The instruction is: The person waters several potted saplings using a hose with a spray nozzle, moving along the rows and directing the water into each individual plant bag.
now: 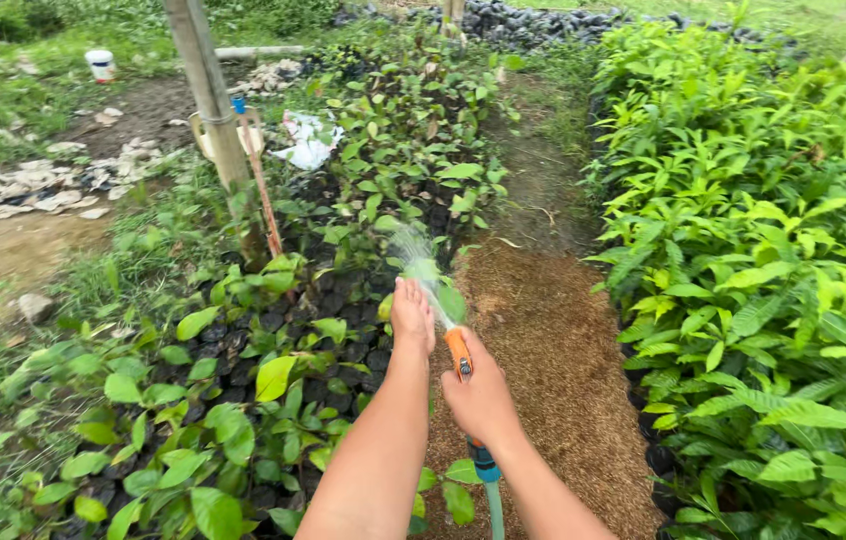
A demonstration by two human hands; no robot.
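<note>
Daylight falls on a mulched path (543, 340) between green seedling beds (773, 250), a wooden post (211, 100) at left.

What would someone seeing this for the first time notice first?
Probably the orange hose nozzle at centre, gripped by the right hand, with its spray fanning over the seedlings in black bags on the left. The left hand stretches out open beside the nozzle, at the water. To the right, a mulched path runs between that bed and a dense bank of taller, bright green plants.
</note>
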